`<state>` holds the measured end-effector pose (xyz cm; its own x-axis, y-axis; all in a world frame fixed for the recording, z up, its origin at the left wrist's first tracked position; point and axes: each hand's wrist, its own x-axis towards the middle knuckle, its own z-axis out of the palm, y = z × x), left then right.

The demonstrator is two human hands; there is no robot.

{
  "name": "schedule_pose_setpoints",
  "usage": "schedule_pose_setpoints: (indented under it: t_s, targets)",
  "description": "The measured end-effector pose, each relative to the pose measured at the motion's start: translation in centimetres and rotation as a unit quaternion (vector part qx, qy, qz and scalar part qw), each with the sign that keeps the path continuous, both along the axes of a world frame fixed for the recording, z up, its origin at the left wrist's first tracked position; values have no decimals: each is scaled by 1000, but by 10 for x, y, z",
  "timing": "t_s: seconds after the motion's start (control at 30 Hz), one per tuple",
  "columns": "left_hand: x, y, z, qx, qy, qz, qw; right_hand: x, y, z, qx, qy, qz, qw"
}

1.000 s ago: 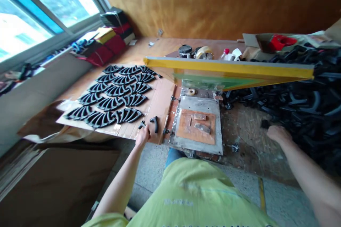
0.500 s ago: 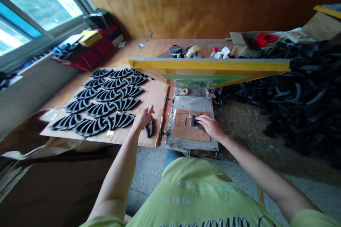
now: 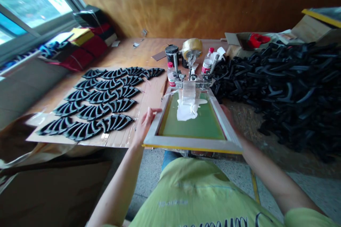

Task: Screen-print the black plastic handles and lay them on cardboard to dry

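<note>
A screen printing frame (image 3: 194,144) with a green mesh (image 3: 191,127) is lowered in front of me, hinged at its far end. White ink (image 3: 186,111) lies on the mesh beneath a translucent, squeegee-like block (image 3: 189,92). My left hand (image 3: 144,126) is at the frame's left side, fingers bent against its edge. On the opposite side, my right hand (image 3: 228,115) grips the frame's right edge; the frame hides most of its fingers. Rows of curved black handle-like pieces (image 3: 98,104) lie on cardboard (image 3: 149,95) to the left. The base plate is covered by the frame.
Black pieces (image 3: 282,85) are heaped on the right. Behind the hinge clamps (image 3: 193,83) are two red-capped bottles (image 3: 170,74), a dark tub (image 3: 171,51) and a tape roll (image 3: 192,46). Boxes (image 3: 85,49) stand by the window, and a wooden panel (image 3: 186,7) backs the table.
The raised frame has swung down over the base plate. My right hand has left the small black piece on the plate for the frame's right edge; my left hand has come to its left side.
</note>
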<state>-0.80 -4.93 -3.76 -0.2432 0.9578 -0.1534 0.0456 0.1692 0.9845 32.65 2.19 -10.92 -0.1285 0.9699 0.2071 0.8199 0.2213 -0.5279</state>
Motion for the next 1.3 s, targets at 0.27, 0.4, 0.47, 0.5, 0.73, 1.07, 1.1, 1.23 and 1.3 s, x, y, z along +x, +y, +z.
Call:
schedule_pose_setpoints:
  t_s: [0.27,0.4,0.47,0.5,0.73,1.07,1.1,1.23,1.3]
  targets:
    - [3,-16,-109,-128,-1,-35,991,-71,40,39,82,-73,126,986]
    - [2,-14,-107,-147,53,-31,987,-94,13,29,-19,-167,203,965]
    - [2,-15,-102,-152,66,-31,986,-88,-7,21,-25,-181,262,948]
    - [2,-15,-101,-153,68,-30,985,-82,-16,19,-20,-179,298,938]
    - [1,-16,-109,-144,63,-29,987,-66,-17,29,-17,-163,369,915]
    - [-1,-20,-116,-133,11,-41,990,-66,-37,5,3,-123,328,937]
    - [-2,-20,-114,-132,8,-47,990,-70,-30,11,2,-109,299,948]
    - [-6,-18,-85,-128,5,-71,989,-81,16,45,36,-61,178,982]
    - [-7,-15,-61,-113,-8,-65,991,-70,40,59,59,-44,119,990]
